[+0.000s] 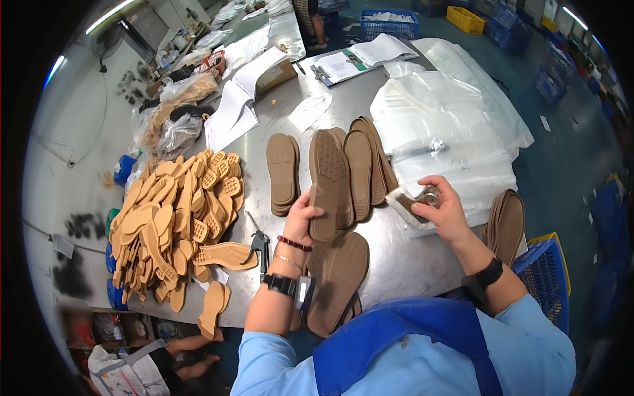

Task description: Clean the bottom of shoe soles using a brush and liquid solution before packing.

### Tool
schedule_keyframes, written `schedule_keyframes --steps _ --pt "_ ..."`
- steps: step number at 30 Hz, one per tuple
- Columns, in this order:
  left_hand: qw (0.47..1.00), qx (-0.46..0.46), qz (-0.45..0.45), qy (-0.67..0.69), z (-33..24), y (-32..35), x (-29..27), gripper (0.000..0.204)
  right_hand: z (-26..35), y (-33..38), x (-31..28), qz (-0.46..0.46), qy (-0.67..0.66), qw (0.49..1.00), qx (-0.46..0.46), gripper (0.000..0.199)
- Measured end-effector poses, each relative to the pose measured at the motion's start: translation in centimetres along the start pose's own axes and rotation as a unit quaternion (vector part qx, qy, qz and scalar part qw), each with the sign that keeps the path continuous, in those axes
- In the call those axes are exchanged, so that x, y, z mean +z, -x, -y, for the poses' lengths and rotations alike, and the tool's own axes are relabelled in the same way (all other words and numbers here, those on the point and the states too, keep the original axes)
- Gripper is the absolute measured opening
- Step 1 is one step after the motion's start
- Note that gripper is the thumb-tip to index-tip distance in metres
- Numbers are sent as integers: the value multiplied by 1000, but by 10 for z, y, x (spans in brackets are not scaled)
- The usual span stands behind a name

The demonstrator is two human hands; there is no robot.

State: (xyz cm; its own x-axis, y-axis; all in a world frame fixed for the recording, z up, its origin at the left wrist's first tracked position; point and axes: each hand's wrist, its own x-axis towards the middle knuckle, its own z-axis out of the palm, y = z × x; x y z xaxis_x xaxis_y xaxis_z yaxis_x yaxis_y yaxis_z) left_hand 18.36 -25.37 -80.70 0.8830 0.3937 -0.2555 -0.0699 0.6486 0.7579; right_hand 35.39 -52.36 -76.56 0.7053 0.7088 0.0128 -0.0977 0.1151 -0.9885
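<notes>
My left hand point(300, 221) grips the edge of a brown shoe sole point(328, 175), its dimpled face turned up, above the metal table. In my right hand point(447, 210) is a small tool point(413, 204) with a white, fluffy-looking edge and a round metal part; its exact kind is unclear. More brown soles point(282, 171) lie stacked left of the held one, and others point(370, 162) lean together on its right. Nearest my body, a further group of brown soles point(342, 277) sits at the table's front edge. My right forearm passes beside another brown stack point(507, 228).
A large heap of tan soles point(162, 224) covers the table's left side, with a dark air gun point(259, 249) beside it. Clear plastic bags point(449, 119) spread at the right. Papers on a clipboard point(337, 68) lie behind. A blue crate point(545, 277) stands at right; another person point(129, 369) is lower left.
</notes>
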Motion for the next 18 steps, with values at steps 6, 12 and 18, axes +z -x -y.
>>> schedule_keyframes --steps 6,12,18 --pt "995 1 77 57 10 66 71 66 10 -14 86 66 220 923 -308 43" --pt "999 27 28 22 1 102 99 58 33 -34 108 14 278 892 -356 35" --pt "961 142 -91 -218 18 113 79 60 57 -5 115 137 371 798 -454 39"
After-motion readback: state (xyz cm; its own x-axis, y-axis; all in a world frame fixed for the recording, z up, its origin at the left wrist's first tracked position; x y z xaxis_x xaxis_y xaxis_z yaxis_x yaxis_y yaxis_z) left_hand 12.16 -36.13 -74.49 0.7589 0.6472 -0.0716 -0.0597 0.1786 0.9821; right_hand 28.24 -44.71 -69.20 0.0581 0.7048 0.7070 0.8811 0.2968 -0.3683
